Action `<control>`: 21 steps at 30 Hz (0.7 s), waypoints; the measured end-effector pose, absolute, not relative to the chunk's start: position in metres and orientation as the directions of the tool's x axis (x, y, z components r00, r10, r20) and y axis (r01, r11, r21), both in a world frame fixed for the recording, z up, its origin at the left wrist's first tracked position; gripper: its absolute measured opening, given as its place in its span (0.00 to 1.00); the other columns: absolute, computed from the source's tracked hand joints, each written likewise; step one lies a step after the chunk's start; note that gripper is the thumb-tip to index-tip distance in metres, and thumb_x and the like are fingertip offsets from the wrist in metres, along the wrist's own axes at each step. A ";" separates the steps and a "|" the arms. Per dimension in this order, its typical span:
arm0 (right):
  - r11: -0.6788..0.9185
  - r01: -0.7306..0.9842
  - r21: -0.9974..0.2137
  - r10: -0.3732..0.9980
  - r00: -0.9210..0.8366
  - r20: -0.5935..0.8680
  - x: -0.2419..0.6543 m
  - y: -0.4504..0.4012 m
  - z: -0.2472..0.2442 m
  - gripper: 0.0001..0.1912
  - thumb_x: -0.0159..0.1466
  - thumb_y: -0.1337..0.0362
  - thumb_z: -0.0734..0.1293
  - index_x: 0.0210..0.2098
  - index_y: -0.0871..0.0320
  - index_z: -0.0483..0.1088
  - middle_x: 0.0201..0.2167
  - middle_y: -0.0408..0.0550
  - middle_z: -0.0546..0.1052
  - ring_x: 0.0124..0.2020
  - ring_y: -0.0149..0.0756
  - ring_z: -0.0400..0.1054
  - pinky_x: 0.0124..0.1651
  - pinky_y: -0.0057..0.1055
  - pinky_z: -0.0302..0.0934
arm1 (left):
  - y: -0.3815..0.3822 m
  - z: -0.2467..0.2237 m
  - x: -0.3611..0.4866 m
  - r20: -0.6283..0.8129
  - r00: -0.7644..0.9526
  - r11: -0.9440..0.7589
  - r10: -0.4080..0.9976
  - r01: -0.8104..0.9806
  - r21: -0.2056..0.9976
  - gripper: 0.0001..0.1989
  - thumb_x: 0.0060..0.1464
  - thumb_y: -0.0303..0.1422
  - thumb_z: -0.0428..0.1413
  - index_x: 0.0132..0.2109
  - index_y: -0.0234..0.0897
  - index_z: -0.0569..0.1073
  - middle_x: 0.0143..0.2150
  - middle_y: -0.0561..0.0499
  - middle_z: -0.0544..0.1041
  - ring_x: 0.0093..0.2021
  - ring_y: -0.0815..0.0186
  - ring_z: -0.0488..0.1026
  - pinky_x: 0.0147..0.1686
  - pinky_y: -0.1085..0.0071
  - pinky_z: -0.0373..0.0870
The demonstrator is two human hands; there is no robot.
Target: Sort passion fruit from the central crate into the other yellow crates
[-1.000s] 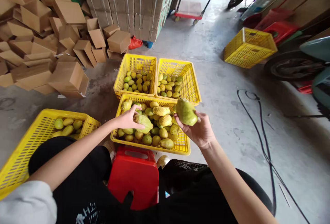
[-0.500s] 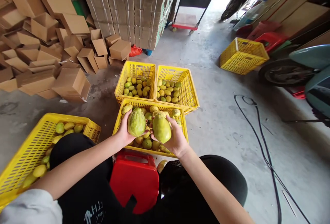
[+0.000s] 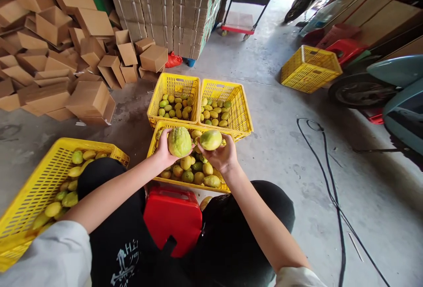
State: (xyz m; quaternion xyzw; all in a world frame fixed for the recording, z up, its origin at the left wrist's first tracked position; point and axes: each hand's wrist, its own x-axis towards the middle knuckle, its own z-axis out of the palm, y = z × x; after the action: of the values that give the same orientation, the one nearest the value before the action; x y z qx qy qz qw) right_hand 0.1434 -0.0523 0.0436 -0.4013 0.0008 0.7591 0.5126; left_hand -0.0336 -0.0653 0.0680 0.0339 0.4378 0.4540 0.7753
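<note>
My left hand [image 3: 164, 149] is wrapped around a bumpy yellow-green citrus fruit [image 3: 179, 142], perhaps a citron. In my right hand [image 3: 225, 154] lies a smoother yellow-green citrus fruit [image 3: 210, 140], its long side across the fingers. Both fruits are held above the near yellow crate [image 3: 153, 148], side by side with a gap between them. Inside that crate are many yellow and green citrus fruits [image 3: 198, 177], partly covered by my hands. Behind it stand a back left crate [image 3: 157, 88] and a back right crate [image 3: 243, 102], each with smaller yellow-green fruits in the bottom.
Another yellow crate [image 3: 31, 181] of fruit is beside my left knee. A red stool [image 3: 173, 221] is between my legs. Cardboard boxes [image 3: 89, 99] are heaped at left. On the right are a black cable [image 3: 330, 168], a yellow crate [image 3: 309, 68] and a scooter [image 3: 401, 97].
Both hands have moved slightly up and away from me with their fruits. The fruit in my right hand has turned from upright to lying sideways. The view has shifted a little.
</note>
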 end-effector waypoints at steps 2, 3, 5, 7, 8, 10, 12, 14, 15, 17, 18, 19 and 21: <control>-0.487 -0.764 -0.422 0.790 -0.180 -0.586 0.141 -0.053 0.048 0.13 0.57 0.53 0.67 0.38 0.51 0.67 0.29 0.43 0.78 0.34 0.38 0.75 0.37 0.34 0.77 | -0.065 0.071 -0.038 -0.620 0.226 0.576 0.751 -0.684 0.448 0.25 0.55 0.49 0.47 0.49 0.36 0.72 0.44 0.38 0.79 0.49 0.48 0.77 0.47 0.50 0.75; -0.495 -0.756 -0.428 0.795 -0.196 -0.574 0.141 -0.054 0.050 0.12 0.57 0.52 0.67 0.37 0.51 0.67 0.28 0.42 0.77 0.32 0.37 0.75 0.36 0.33 0.77 | -0.065 0.073 -0.040 -0.611 0.229 0.569 0.758 -0.690 0.447 0.24 0.55 0.47 0.46 0.49 0.35 0.72 0.43 0.38 0.79 0.49 0.48 0.77 0.47 0.49 0.75; -0.509 -0.745 -0.431 0.804 -0.231 -0.548 0.140 -0.055 0.052 0.12 0.56 0.52 0.67 0.37 0.51 0.68 0.27 0.43 0.77 0.31 0.38 0.74 0.35 0.33 0.76 | -0.066 0.075 -0.043 -0.600 0.220 0.553 0.769 -0.700 0.451 0.22 0.57 0.44 0.46 0.49 0.35 0.71 0.42 0.40 0.80 0.47 0.49 0.78 0.47 0.48 0.75; -0.531 -0.735 -0.421 0.800 -0.271 -0.536 0.138 -0.057 0.053 0.13 0.55 0.53 0.67 0.38 0.53 0.69 0.29 0.45 0.78 0.32 0.40 0.75 0.36 0.36 0.77 | -0.068 0.076 -0.044 -0.587 0.212 0.539 0.781 -0.704 0.463 0.18 0.59 0.41 0.46 0.49 0.36 0.71 0.42 0.42 0.80 0.46 0.51 0.79 0.48 0.47 0.75; -0.548 -0.728 -0.412 0.791 -0.291 -0.539 0.138 -0.058 0.054 0.14 0.55 0.54 0.66 0.38 0.53 0.69 0.29 0.46 0.78 0.32 0.41 0.75 0.36 0.38 0.77 | -0.068 0.076 -0.044 -0.574 0.220 0.536 0.789 -0.702 0.468 0.18 0.59 0.41 0.47 0.50 0.37 0.71 0.43 0.43 0.80 0.46 0.52 0.79 0.48 0.47 0.75; -0.575 -0.716 -0.396 0.770 -0.310 -0.558 0.136 -0.060 0.055 0.15 0.53 0.55 0.66 0.38 0.54 0.70 0.29 0.47 0.78 0.34 0.44 0.75 0.38 0.42 0.76 | -0.070 0.073 -0.044 -0.551 0.245 0.540 0.798 -0.696 0.473 0.17 0.59 0.41 0.50 0.51 0.37 0.71 0.44 0.44 0.80 0.46 0.54 0.79 0.50 0.47 0.74; -0.583 -0.711 -0.393 0.757 -0.301 -0.580 0.135 -0.061 0.055 0.15 0.52 0.57 0.65 0.38 0.54 0.70 0.28 0.48 0.78 0.36 0.47 0.76 0.40 0.46 0.76 | -0.071 0.068 -0.044 -0.549 0.261 0.552 0.794 -0.688 0.472 0.17 0.58 0.42 0.53 0.50 0.38 0.71 0.43 0.45 0.80 0.44 0.54 0.79 0.50 0.48 0.74; -0.582 -0.700 -0.414 0.762 -0.293 -0.577 0.134 -0.060 0.055 0.16 0.49 0.58 0.64 0.37 0.53 0.69 0.30 0.50 0.79 0.39 0.50 0.76 0.42 0.50 0.75 | -0.071 0.062 -0.044 -0.568 0.255 0.562 0.783 -0.680 0.470 0.17 0.57 0.43 0.54 0.48 0.38 0.72 0.40 0.46 0.80 0.41 0.55 0.79 0.48 0.51 0.75; -0.579 -0.693 -0.429 0.771 -0.294 -0.565 0.134 -0.060 0.055 0.16 0.48 0.59 0.64 0.37 0.52 0.69 0.31 0.50 0.80 0.41 0.51 0.76 0.42 0.51 0.75 | -0.070 0.059 -0.045 -0.578 0.253 0.570 0.776 -0.675 0.469 0.17 0.56 0.44 0.54 0.47 0.37 0.72 0.39 0.46 0.79 0.40 0.55 0.79 0.47 0.52 0.76; -0.573 -0.682 -0.455 0.789 -0.308 -0.532 0.135 -0.059 0.054 0.16 0.47 0.60 0.63 0.36 0.52 0.68 0.33 0.51 0.80 0.44 0.53 0.76 0.44 0.53 0.74 | -0.069 0.054 -0.045 -0.600 0.243 0.580 0.762 -0.667 0.467 0.19 0.56 0.47 0.53 0.45 0.37 0.73 0.38 0.45 0.79 0.39 0.55 0.79 0.45 0.55 0.76; -0.572 -0.676 -0.464 0.795 -0.317 -0.518 0.136 -0.059 0.055 0.16 0.47 0.60 0.63 0.36 0.52 0.68 0.33 0.51 0.80 0.45 0.54 0.76 0.44 0.54 0.74 | -0.069 0.052 -0.046 -0.613 0.231 0.582 0.756 -0.667 0.466 0.20 0.56 0.48 0.52 0.45 0.37 0.73 0.38 0.45 0.80 0.39 0.56 0.78 0.44 0.56 0.76; -0.572 -0.670 -0.473 0.799 -0.326 -0.505 0.137 -0.059 0.055 0.15 0.48 0.60 0.63 0.37 0.52 0.68 0.34 0.51 0.81 0.46 0.54 0.76 0.45 0.53 0.74 | -0.068 0.051 -0.046 -0.625 0.215 0.580 0.750 -0.669 0.465 0.20 0.57 0.49 0.52 0.45 0.37 0.73 0.37 0.45 0.80 0.39 0.56 0.78 0.44 0.56 0.76; -0.569 -0.655 -0.497 0.809 -0.338 -0.480 0.137 -0.060 0.056 0.14 0.51 0.59 0.64 0.37 0.53 0.69 0.33 0.50 0.81 0.46 0.53 0.76 0.46 0.51 0.74 | -0.067 0.049 -0.046 -0.648 0.176 0.567 0.741 -0.681 0.463 0.20 0.57 0.50 0.50 0.44 0.38 0.73 0.36 0.46 0.80 0.39 0.55 0.78 0.44 0.56 0.76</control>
State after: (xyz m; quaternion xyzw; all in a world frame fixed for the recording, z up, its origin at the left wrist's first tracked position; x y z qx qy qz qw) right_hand 0.1372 -0.0596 0.0556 -0.3565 -0.1082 0.8107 0.4516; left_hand -0.0461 -0.0673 0.0490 0.0339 0.4434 0.4641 0.7661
